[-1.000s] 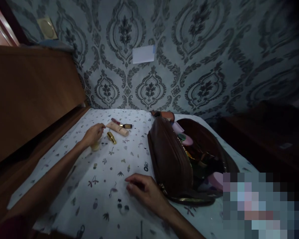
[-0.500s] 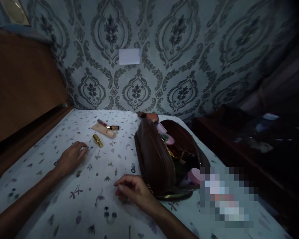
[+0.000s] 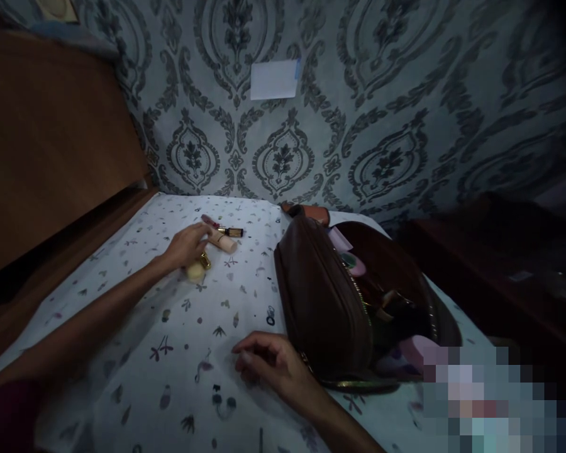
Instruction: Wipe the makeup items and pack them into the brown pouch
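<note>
Damask wallpaper [image 3: 387,157] with a paper note [image 3: 273,80] stuck to it forms the background, and a wooden panel [image 3: 51,138] closes the left side. A printed cloth [image 3: 179,352] covers the surface that carries everything. The brown bag [image 3: 321,296] lies on the right half with its mouth gaping away from me and pink items showing inside. My right hand [image 3: 268,365] rests on the cloth just beside the bag's near corner, its fingers loosely curled and holding nothing. My left hand [image 3: 186,246] is stretched far out, palm down, over the pale bottle [image 3: 194,271]. My fingers curve over the bottle, but I cannot tell whether they clamp it. The bottle's rounded end sticks out from under my palm on the near side, so its long axis appears to run from me toward the wall. The gold lipstick [image 3: 206,260] lies touching or just beside the bottle, to its right. The beige tube [image 3: 226,242] starts at my left fingertips and runs rightward, with the black-and-gold tube [image 3: 232,232] just behind it. All four small items are far nearer my left hand and well apart from my right.
</note>
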Demonstrator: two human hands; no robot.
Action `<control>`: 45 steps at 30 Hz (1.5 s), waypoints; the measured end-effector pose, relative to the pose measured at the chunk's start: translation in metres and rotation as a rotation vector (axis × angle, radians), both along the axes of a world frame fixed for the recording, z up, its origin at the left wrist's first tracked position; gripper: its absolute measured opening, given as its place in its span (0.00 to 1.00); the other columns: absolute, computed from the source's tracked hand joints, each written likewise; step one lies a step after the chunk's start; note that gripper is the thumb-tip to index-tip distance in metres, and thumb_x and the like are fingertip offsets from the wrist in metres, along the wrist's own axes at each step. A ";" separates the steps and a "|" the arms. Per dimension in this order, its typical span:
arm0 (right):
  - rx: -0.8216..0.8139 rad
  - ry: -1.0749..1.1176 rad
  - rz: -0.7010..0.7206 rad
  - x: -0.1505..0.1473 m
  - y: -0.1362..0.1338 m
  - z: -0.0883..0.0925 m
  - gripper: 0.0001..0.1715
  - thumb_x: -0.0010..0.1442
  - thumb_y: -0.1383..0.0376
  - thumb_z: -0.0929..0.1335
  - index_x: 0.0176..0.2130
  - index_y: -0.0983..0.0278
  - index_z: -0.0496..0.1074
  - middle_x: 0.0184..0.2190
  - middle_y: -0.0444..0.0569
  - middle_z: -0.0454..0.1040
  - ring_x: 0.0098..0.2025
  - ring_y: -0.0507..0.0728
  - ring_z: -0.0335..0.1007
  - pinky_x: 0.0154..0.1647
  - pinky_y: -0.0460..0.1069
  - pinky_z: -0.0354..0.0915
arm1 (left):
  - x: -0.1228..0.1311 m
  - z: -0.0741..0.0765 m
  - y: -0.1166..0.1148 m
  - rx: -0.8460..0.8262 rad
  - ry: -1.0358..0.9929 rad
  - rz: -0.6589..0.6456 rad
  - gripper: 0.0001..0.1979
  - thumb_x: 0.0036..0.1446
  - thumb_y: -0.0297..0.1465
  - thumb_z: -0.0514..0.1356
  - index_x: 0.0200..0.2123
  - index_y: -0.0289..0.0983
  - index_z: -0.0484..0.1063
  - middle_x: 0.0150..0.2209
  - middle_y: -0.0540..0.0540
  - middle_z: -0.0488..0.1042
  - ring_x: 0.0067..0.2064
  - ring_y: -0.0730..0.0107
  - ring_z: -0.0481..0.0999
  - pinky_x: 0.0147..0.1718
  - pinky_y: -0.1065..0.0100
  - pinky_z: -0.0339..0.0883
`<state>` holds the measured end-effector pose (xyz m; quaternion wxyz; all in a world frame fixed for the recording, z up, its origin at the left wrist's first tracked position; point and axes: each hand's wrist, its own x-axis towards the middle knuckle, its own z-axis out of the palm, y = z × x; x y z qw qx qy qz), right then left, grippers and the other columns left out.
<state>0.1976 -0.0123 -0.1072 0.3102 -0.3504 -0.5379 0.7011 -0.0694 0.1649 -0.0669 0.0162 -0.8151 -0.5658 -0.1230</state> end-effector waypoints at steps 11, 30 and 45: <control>0.010 -0.121 -0.007 0.003 -0.004 -0.002 0.28 0.58 0.45 0.70 0.41 0.66 0.76 0.32 0.49 0.75 0.33 0.51 0.73 0.38 0.47 0.68 | -0.001 0.011 0.118 -0.210 0.301 -0.010 0.12 0.55 0.27 0.60 0.42 0.41 0.77 0.49 0.43 0.76 0.53 0.54 0.71 0.47 0.59 0.67; 0.233 -0.287 -0.238 -0.016 -0.002 0.008 0.24 0.60 0.53 0.69 0.52 0.62 0.70 0.45 0.53 0.74 0.41 0.56 0.71 0.40 0.50 0.68 | 0.027 0.025 -0.079 -0.578 -1.048 -0.135 0.20 0.56 0.49 0.60 0.36 0.37 0.75 0.38 0.45 0.79 0.43 0.58 0.76 0.42 0.63 0.70; 0.744 -0.640 -0.289 -0.038 0.003 -0.009 0.16 0.60 0.68 0.67 0.50 0.63 0.69 0.40 0.48 0.73 0.41 0.55 0.70 0.44 0.51 0.66 | 0.026 -0.002 -0.151 -0.240 -0.441 -0.010 0.20 0.66 0.46 0.50 0.50 0.38 0.62 0.43 0.44 0.73 0.44 0.59 0.74 0.41 0.63 0.67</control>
